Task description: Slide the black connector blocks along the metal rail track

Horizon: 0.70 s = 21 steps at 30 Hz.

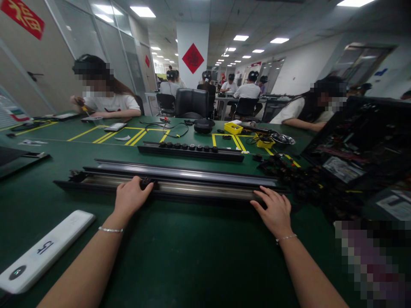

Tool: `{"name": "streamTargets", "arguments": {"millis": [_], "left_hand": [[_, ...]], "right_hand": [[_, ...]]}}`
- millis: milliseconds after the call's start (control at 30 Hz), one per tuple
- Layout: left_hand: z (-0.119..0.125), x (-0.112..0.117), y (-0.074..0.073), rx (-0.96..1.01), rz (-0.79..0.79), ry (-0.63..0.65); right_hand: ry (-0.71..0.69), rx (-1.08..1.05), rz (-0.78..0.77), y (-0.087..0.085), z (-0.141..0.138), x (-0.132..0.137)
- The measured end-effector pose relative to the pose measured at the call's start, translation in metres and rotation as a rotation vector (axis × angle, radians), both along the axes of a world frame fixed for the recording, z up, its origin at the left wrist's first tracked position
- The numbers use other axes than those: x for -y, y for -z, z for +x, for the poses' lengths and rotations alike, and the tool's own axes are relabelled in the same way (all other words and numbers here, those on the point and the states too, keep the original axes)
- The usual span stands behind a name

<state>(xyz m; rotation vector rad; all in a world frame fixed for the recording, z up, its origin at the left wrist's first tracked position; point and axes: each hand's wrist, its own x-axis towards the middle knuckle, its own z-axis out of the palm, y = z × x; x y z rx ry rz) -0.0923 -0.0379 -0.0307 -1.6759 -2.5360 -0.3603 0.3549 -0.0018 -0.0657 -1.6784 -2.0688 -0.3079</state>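
Note:
A long black and silver metal rail [199,184] lies across the green table [180,252] in front of me. My left hand [131,198] rests on its near edge, fingers closed round a small black piece [147,182] that sits in the rail's channel. My right hand [272,209] lies further right on the rail's near edge, fingers spread and flat, holding nothing. A bracelet is on each wrist.
Behind the rail lies a second black rail [191,152] with several black knobs. A white flat device [45,252] lies at the near left. Black parts [289,175] and a dark case [362,145] crowd the right. Yellow trays [233,128], cables and seated people are beyond.

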Motion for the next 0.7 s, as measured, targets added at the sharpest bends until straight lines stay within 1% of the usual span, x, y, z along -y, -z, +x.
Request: {"name": "streamTargets", "arguments": {"millis": [300,567,700], "left_hand": [[0.010,0.002,-0.007,0.030,-0.025,-0.011],[0.012,0.001,-0.005,0.000,-0.008,0.001],[0.014,0.002,-0.006,0.001,-0.017,0.004]], "right_hand": [[0.005,-0.004,-0.011,0.000,0.001,-0.001],[-0.007,0.001,0.012,0.002,0.002,-0.001],[-0.008,-0.003,0.016,0.003,0.002,-0.002]]}}
